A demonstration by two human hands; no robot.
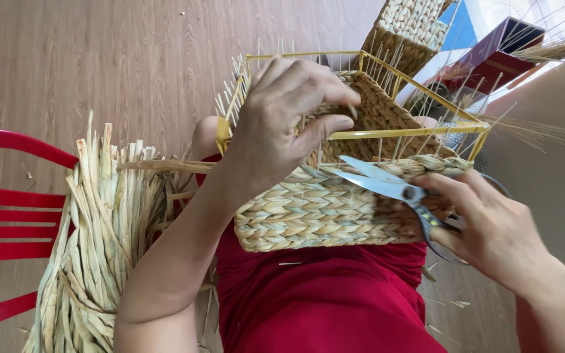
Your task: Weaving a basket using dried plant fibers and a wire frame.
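Observation:
A half-woven straw basket [322, 212] on a yellow wire frame [407, 133] rests on my lap, over a red garment [322, 301]. My left hand [282, 121] grips the basket's upper woven edge and the frame rail, fingers curled over the rim. My right hand [492, 229] holds a pair of scissors [387, 184] with open blades pointing left, the tips lying against the braided rim of the basket. Thin straw ends stick up along the frame.
A bundle of dried flat straw [99, 229] lies over a red chair [8, 216] at my left. Another woven basket [410, 29] and a dark red box [498, 55] stand at the far right on the wooden floor [99, 59]. Straw clippings lie scattered on the floor.

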